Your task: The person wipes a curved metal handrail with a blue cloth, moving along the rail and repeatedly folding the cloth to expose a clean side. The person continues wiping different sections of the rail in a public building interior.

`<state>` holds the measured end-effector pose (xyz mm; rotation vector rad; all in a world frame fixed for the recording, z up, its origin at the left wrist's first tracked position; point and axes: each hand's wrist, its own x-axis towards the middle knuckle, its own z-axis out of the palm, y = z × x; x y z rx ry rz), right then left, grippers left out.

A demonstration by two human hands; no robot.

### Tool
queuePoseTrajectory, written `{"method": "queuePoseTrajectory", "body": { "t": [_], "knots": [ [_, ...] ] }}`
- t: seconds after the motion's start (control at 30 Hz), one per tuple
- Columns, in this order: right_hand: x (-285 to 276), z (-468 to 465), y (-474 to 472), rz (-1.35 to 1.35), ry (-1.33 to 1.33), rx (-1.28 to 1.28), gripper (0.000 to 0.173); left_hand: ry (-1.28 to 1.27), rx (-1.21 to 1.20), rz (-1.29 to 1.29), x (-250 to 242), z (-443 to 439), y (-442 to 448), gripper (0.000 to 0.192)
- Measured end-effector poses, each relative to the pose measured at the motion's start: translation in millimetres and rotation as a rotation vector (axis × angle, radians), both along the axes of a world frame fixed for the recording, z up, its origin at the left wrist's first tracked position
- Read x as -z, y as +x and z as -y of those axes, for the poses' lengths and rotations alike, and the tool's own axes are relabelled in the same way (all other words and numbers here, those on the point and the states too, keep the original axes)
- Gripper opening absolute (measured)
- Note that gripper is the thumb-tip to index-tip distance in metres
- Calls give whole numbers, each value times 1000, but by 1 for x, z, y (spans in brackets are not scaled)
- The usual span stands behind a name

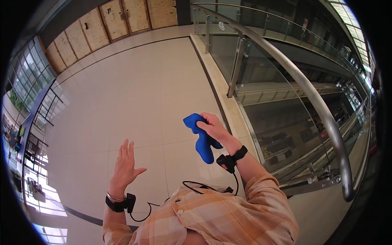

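Observation:
My right hand (212, 128) grips a crumpled blue cloth (204, 150), with the thumb pressed on its upper part and the rest hanging below the fingers. The cloth is held in the air above the pale tiled floor (137, 92). My left hand (125, 165) is raised on the left, holding nothing, with the thumb spread away from the fingers. A black strap with a small black device (226, 163) sits on my right wrist, and a similar device (130, 202) is on my left wrist. Black cables run from both towards my body.
On the right stands a glass balustrade with a thick steel handrail (294, 72), and lower levels show through it. Wooden panels (114, 20) line the far wall. At the left edge are a long blue-topped counter (33, 111) and black metal frames, with a person (13, 139) nearby.

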<state>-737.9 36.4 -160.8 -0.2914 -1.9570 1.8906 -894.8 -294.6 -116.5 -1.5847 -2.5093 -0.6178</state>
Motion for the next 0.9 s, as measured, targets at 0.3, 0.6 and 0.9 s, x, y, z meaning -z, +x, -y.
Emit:
{"method": "queuePoseTrajectory", "body": {
  "t": [0.3, 0.6, 0.9],
  "knots": [
    [-55, 34, 72, -4, 371, 194, 15, 83, 736, 1046, 106, -175, 31, 29],
    [-20, 20, 246, 262, 387, 1081, 39, -175, 1000, 1622, 19, -238, 140, 29],
    [-34, 84, 327, -77, -27, 548, 47, -224, 1215, 1906, -37, -307, 279, 30]
  ]
}}
